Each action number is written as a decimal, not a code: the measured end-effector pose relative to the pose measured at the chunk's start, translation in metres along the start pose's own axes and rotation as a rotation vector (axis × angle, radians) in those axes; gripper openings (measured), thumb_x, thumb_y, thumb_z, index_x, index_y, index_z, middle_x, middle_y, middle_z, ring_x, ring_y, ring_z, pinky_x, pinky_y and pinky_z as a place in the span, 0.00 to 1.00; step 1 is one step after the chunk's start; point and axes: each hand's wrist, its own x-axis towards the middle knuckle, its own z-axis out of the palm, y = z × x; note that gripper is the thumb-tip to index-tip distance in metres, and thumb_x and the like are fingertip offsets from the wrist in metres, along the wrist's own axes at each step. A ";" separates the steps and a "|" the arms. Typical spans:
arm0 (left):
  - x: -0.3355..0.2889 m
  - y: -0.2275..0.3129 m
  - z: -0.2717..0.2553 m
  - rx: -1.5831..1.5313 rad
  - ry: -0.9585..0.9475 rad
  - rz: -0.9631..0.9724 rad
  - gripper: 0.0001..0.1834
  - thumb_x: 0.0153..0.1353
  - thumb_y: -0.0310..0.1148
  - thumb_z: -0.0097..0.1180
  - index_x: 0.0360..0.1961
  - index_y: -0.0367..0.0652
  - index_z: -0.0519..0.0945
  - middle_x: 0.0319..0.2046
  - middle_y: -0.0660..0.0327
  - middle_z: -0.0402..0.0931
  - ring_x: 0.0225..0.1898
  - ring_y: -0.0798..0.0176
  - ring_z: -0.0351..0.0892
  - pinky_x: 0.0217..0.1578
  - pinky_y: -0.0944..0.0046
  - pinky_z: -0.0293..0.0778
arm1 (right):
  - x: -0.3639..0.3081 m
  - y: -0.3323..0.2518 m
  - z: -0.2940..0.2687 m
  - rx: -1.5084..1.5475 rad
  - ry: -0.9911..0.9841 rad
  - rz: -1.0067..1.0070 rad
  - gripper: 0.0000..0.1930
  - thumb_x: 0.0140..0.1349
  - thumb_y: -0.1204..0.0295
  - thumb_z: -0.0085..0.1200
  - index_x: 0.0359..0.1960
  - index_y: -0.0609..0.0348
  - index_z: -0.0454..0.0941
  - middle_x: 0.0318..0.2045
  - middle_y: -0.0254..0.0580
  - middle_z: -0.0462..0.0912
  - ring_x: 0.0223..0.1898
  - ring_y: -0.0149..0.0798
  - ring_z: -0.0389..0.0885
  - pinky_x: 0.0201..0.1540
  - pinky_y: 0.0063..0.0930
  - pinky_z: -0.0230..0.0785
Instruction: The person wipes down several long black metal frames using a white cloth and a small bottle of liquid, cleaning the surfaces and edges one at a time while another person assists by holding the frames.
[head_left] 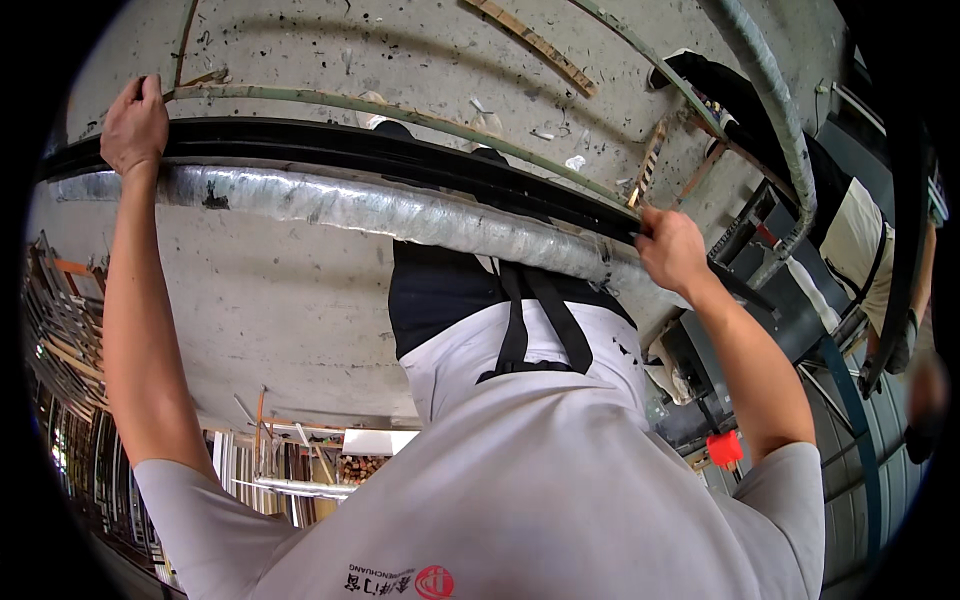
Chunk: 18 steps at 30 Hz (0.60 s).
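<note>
A long black profile bar point(400, 165), slim and grooved, runs across in front of me. My left hand point(136, 128) is closed at its left part, knuckles up. My right hand point(672, 252) is closed at its right end, the fingertips bent against it. Just on my side of the bar lies a rail point(330, 204) wrapped in shiny silvery film, roughly parallel to it. The undersides of both hands' fingers are hidden.
Beyond the bar runs a narrow greenish rail point(420, 117). Scraps and a wooden strip point(535, 45) lie on the stained concrete floor. At right, another person point(855, 235) stands beside dark machinery, near a second wrapped rail point(780, 90). Racked long bars point(75, 345) stand at left.
</note>
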 end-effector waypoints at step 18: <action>0.002 0.002 0.000 -0.026 0.063 0.150 0.22 0.65 0.54 0.43 0.41 0.54 0.85 0.44 0.53 0.83 0.47 0.42 0.81 0.46 0.47 0.76 | -0.029 0.005 0.035 0.040 0.310 0.318 0.07 0.57 0.71 0.56 0.35 0.59 0.81 0.34 0.56 0.86 0.41 0.61 0.85 0.45 0.53 0.77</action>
